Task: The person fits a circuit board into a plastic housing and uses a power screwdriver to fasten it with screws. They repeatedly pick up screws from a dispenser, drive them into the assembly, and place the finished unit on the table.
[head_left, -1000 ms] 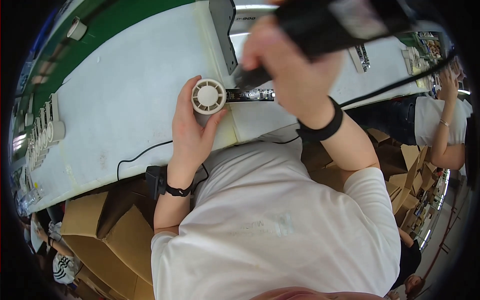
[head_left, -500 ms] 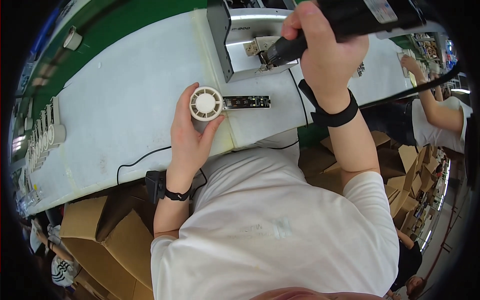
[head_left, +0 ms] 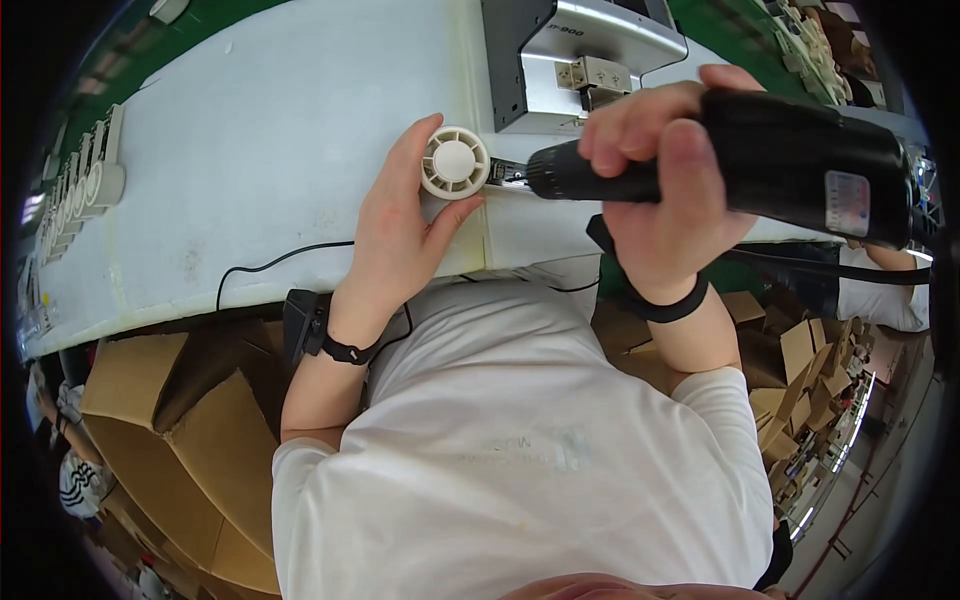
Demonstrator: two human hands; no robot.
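My left hand is closed around the rim of a white round-headed housing with a spoked, fan-like grille, lying on the table. From its right side a narrow dark circuit board in a white strip-shaped body sticks out. My right hand grips a thick black electric screwdriver, held level, its nose pointing left. The driver's tip is over the board, beside the round head; whether it touches a screw I cannot tell. The driver's body hides the far end of the board.
A silver-and-black box-shaped machine with a small metal block on its front stands behind the driver. Several similar white round-headed parts line the table's left end. Cardboard boxes stand below the near edge. A black cable crosses the table.
My right hand has brought the screwdriver from the machine's metal block down to the circuit board. My left hand still holds the white housing. The whole view has shifted a little.
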